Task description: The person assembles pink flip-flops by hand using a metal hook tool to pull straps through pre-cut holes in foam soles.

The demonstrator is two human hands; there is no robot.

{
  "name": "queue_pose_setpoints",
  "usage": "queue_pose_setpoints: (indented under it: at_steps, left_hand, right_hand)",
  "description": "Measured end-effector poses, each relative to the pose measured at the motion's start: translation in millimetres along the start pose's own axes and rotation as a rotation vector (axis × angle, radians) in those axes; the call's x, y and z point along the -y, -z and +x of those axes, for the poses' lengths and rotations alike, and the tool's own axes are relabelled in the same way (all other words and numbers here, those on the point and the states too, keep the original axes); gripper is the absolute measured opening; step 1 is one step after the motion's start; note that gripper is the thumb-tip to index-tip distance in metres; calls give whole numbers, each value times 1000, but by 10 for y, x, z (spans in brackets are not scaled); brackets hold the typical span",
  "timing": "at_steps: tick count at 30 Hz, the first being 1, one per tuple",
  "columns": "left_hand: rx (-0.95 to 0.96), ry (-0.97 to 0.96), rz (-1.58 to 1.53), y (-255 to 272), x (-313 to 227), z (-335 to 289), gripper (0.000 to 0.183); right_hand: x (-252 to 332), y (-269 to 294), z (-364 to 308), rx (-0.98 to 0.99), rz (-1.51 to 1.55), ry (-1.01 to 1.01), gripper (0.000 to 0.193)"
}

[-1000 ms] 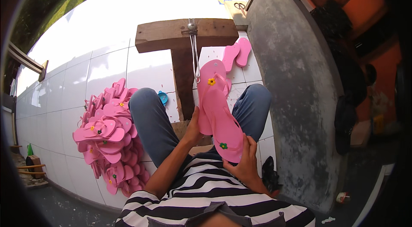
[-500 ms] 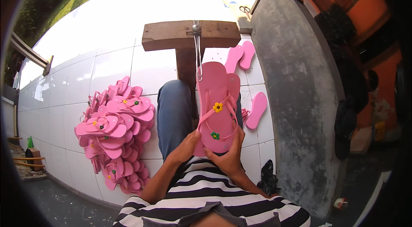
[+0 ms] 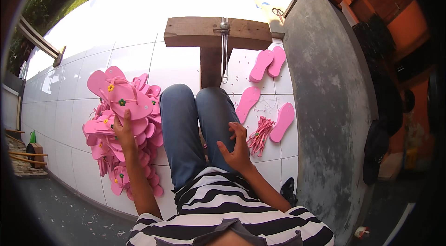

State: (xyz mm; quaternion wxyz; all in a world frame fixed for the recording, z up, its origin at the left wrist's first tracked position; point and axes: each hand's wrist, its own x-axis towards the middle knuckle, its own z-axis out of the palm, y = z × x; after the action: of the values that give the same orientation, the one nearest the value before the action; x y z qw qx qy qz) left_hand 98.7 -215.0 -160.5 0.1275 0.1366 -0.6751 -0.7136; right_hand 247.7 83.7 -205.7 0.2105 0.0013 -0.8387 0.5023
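A pair of pink flip-flops (image 3: 131,100), with a yellow and a green flower on the straps, is in my left hand (image 3: 124,132), gripped at one end over the left side. Beneath it lies a large heap of pink flip-flops (image 3: 103,127) on the tiles. My right hand (image 3: 237,150) hovers over my right thigh, fingers apart and holding nothing. Beyond my knees stands a T-shaped wooden stand (image 3: 195,32) with a long metal wire hook (image 3: 225,62) hanging from its crossbar. To the right lie a bundle of pink straps (image 3: 261,137) and a loose pink sole (image 3: 282,123).
More pink soles (image 3: 261,65) lie on the white tiled floor (image 3: 130,67) right of the stand. A low grey wall (image 3: 320,106) runs along the right. Scissors (image 3: 278,13) rest at the far right, and a black plastic bag (image 3: 288,192) sits near my right elbow.
The flip-flop pair has moved from in front of me to over the heap at left, in my left hand. My right hand has let go of it and opened.
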Motion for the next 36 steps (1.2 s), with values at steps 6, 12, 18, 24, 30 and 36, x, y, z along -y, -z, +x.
queue_pose_setpoints:
  at_steps: [6, 12, 18, 24, 30, 36]
  left_hand:
    - [-231, -231, 1040, 1340, 1060, 1665, 69]
    - [31, 117, 1630, 918, 1131, 1729, 60]
    - [29, 120, 1909, 598, 877, 1577, 61]
    - [200, -176, 1885, 532, 622, 1110, 57]
    - [164, -238, 1599, 695, 622, 916, 47]
    - [4, -588, 914, 153, 306, 475, 29]
  right_hand:
    - [8, -227, 191, -7, 20, 1, 50]
    - [-266, -51, 137, -150, 230, -185, 27]
    - [-1548, -39, 230, -361, 224, -609, 28]
    - [-2664, -542, 89, 179, -567, -808, 71]
    - [-2680, -657, 135, 201, -732, -807, 52]
    - [-2918, -651, -87, 236, -794, -927, 63]
